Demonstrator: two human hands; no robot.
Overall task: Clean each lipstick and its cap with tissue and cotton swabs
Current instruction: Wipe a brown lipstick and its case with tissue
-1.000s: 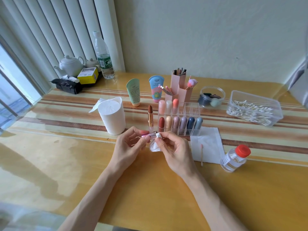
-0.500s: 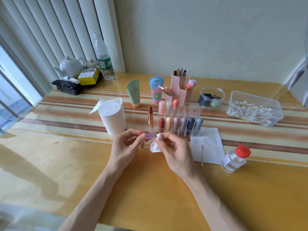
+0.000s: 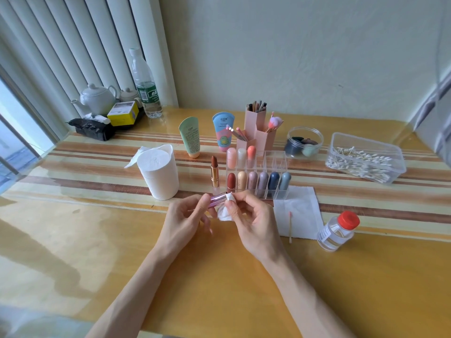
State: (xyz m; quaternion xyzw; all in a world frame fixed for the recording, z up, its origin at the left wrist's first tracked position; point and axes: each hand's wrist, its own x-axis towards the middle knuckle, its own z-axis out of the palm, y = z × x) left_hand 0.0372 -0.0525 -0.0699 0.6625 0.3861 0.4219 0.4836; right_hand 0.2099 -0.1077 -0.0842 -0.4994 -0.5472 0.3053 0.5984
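- Over the near middle of the bench (image 3: 73, 240), both hands work close together. The left hand (image 3: 188, 220) has its grip clamped by the fingertips on a pink metallic cap (image 3: 217, 200), which it holds sideways. The right hand (image 3: 253, 223) has its grip pinched on a tissue wad (image 3: 225, 212) pressed at the cap's open end.
- The likeliest mishap involves the uncapped lipstick (image 3: 214, 172), which stands upright just behind the knuckles. A forward twist could knock it over and smear the bare colour.
- Only fingertips hold the cap, so a hard twist could let the smooth tube slip out.
- The tissue wad may tear or shed lint if forced inside.
- A tissue roll (image 3: 159, 172) stands left of the lipstick.
- A clear organiser (image 3: 278, 193) of capped lipsticks (image 3: 252, 180) sits just behind the right hand.
- A tub of cotton swabs (image 3: 366, 159) sits at the far right.
- A flat tissue sheet (image 3: 302, 208) carries a used swab (image 3: 290, 226).
- Nothing blocks the reach to that swab, but the red-capped bottle (image 3: 338, 231) just beyond it could be tipped by an overreach.
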